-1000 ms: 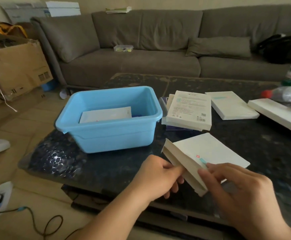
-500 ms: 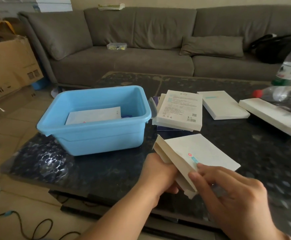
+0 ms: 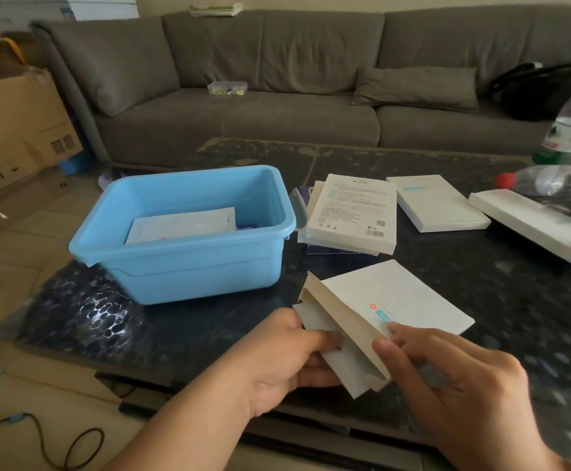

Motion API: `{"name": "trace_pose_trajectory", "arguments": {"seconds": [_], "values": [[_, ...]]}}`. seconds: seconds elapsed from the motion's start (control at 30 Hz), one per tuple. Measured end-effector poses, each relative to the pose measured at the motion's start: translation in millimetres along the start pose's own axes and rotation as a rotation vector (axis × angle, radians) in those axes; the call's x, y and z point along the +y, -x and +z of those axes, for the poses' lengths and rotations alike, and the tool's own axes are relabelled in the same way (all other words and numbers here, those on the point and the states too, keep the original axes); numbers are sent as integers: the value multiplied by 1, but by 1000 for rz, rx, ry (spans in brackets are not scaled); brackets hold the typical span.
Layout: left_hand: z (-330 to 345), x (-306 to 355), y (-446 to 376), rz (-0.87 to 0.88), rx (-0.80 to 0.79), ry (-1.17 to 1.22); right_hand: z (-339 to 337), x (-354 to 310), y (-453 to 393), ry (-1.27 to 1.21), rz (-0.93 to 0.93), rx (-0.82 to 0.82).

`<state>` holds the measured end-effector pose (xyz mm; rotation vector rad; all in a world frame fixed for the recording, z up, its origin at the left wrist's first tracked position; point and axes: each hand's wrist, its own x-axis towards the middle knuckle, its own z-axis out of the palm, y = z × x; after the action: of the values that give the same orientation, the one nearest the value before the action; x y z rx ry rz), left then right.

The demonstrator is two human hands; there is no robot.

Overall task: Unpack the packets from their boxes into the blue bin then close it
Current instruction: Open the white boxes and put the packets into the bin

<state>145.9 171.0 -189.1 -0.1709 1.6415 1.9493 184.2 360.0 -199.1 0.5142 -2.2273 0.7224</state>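
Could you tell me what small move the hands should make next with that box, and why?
Probably draw the packet fully out with the left hand while the right hand steadies the box: the flap is open and the packet only partly out; the blue bin sits close by.

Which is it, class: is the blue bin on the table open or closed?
Open. The blue bin has no lid on it, and a white packet shows lying inside on its floor.

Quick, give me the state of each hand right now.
Left hand: grips the white packet at the open end of the white box.
Right hand: pinches the white box near its open end.
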Motion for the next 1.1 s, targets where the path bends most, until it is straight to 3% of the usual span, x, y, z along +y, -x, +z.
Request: {"name": "trace_pose_trajectory", "arguments": {"seconds": [0.23, 0.53, 0.67, 0.8, 0.93, 0.97, 1.03, 1.1], "values": [[-36, -4, 34, -33, -17, -46, 4, 0, 3, 21, 3, -15], [-83, -3, 84, 21, 41, -57, 13, -3, 16, 116, -161, -151], [-93, 10, 102, 78, 7, -4, 0, -10, -4, -62, -150, -246], [-105, 27, 120, 141, -80, 60, 12, -22, -33, 20, -389, -411], [-109, 40, 128, 189, -88, 261, 30, -41, -58, -175, -465, -248], [-104, 45, 133, 187, -74, 338, 31, -46, -66, -219, -465, -197], [-102, 55, 135, 206, 121, 332, 33, -58, -83, -314, -400, -134], [-111, 63, 131, 278, 425, 54, 32, -77, -103, -420, -210, -90]]}}
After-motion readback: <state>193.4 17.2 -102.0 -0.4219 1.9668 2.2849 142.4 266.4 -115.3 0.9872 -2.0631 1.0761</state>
